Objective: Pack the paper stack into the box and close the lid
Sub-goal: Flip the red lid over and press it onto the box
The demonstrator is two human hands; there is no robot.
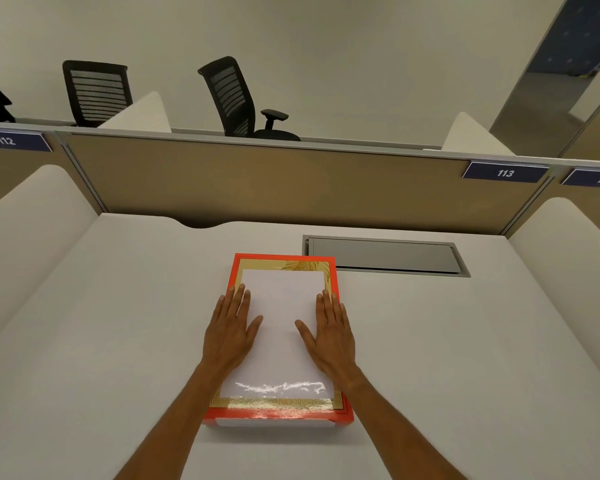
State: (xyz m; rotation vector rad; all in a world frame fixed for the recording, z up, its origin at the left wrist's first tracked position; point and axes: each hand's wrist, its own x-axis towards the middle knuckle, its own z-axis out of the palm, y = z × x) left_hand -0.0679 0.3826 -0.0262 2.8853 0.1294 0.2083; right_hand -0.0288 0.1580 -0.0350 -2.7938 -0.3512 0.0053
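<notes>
Head view puts the paper square in the middle of the box, a white sheet face framed on all sides by a gold band and then the red rim. I cannot tell from this angle whether I am looking at the stack lying inside an open tray or at a white panel on a lid that is already down; a white edge shows under the red front wall near the desk's front edge, and I judge that could be sheets poking out or the tray below. My left hand lies flat along the left side of the white face, fingers straight and spread, gripping nothing; my right hand mirrors it on the right side, equally flat and empty. The box sits mid-desk, its far right corner just beside the grey cable hatch. The risks I see: if sheets do stick out at the front, pressing down would crease them or leave the lid sprung; uneven pressure from one palm could skew the stack against the rim; and a forward push on the smooth desk could slide the box onto the hatch.
</notes>
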